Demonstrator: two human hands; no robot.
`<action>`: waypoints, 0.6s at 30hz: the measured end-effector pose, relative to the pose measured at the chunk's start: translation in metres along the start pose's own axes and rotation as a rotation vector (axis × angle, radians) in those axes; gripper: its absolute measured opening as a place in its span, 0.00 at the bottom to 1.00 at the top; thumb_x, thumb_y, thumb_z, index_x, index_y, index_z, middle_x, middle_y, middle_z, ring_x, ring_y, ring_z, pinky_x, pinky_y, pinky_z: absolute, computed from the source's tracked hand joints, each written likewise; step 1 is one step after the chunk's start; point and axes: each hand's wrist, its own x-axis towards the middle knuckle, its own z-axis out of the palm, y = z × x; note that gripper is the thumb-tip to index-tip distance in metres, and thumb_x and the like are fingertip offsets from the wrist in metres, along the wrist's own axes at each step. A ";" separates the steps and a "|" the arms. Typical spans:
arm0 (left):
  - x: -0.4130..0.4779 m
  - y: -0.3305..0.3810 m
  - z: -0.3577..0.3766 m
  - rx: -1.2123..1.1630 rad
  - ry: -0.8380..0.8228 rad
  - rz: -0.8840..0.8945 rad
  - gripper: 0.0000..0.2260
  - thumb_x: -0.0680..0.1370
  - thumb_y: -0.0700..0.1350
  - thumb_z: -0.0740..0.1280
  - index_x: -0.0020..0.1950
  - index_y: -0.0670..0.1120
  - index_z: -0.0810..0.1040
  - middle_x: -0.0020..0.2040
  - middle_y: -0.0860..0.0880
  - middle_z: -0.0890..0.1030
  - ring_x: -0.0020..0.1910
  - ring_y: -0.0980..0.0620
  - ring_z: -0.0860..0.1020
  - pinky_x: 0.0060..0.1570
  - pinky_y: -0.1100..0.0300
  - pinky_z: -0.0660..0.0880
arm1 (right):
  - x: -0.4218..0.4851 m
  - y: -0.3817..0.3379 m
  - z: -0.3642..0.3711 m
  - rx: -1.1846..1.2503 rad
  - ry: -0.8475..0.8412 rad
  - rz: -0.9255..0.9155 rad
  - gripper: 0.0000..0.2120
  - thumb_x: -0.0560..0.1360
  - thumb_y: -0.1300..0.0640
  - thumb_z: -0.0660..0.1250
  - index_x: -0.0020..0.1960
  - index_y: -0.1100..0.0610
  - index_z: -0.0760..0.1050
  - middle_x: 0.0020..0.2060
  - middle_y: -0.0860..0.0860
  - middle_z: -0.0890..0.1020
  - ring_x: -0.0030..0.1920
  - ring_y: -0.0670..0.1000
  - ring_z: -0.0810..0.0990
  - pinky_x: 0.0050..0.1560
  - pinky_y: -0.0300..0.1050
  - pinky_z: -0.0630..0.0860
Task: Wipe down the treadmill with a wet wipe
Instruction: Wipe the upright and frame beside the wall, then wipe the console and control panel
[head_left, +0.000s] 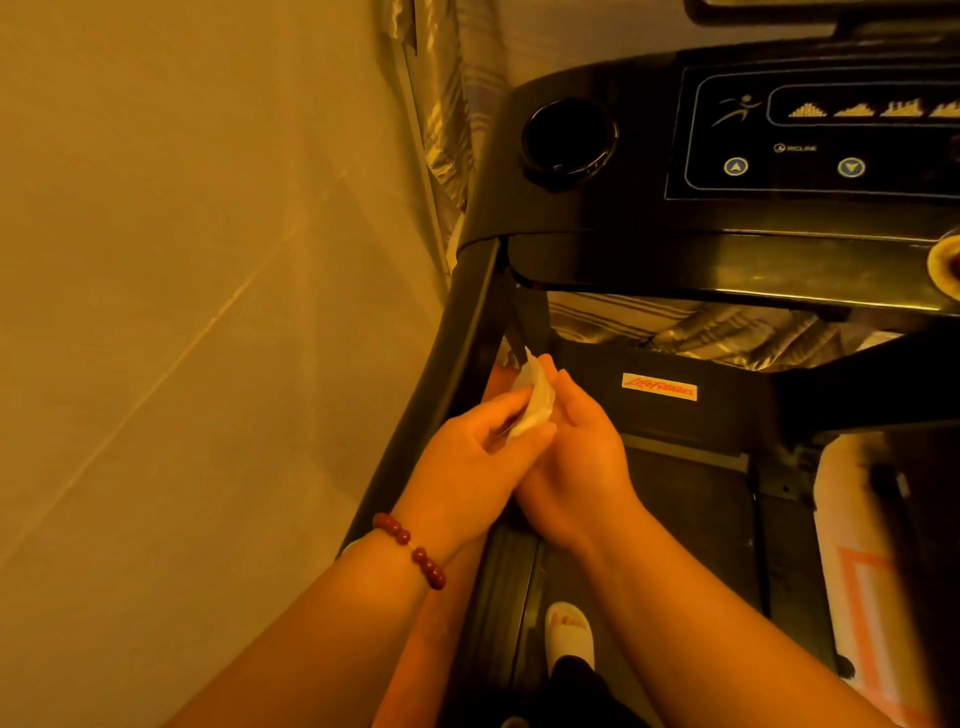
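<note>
The folded wet wipe (535, 402) sits between both hands over the left side of the treadmill (675, 260), just below the console. Its long axis runs away from the person, with its narrow tip pointing toward the left upright. The left hand (467, 457), with a bead bracelet (410, 545) on its wrist, pinches the wipe's near end between thumb and fingers. The right hand (576, 467) stands on edge with its palm facing left, its bent fingers holding the wipe's far side. Both forearms reach forward and meet at the wipe.
</note>
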 end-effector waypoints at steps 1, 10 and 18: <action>-0.003 0.000 -0.001 -0.024 0.053 -0.016 0.06 0.79 0.48 0.64 0.52 0.57 0.80 0.42 0.58 0.82 0.44 0.65 0.80 0.44 0.71 0.75 | -0.007 -0.003 0.002 -0.025 0.019 -0.019 0.18 0.71 0.45 0.70 0.56 0.54 0.78 0.55 0.55 0.77 0.61 0.53 0.74 0.68 0.49 0.65; -0.019 0.001 -0.015 -0.774 0.063 -0.247 0.12 0.80 0.45 0.60 0.61 0.46 0.76 0.57 0.44 0.82 0.55 0.47 0.81 0.52 0.52 0.80 | -0.033 -0.024 0.004 -0.549 0.054 -0.059 0.10 0.76 0.57 0.65 0.57 0.51 0.77 0.42 0.50 0.85 0.46 0.52 0.82 0.51 0.47 0.77; -0.028 -0.003 -0.023 -0.822 0.165 -0.338 0.16 0.81 0.48 0.60 0.66 0.44 0.73 0.59 0.42 0.80 0.54 0.45 0.81 0.47 0.52 0.81 | -0.042 -0.033 -0.001 -0.812 0.143 -0.244 0.07 0.76 0.55 0.67 0.41 0.55 0.78 0.44 0.54 0.84 0.49 0.56 0.83 0.52 0.62 0.79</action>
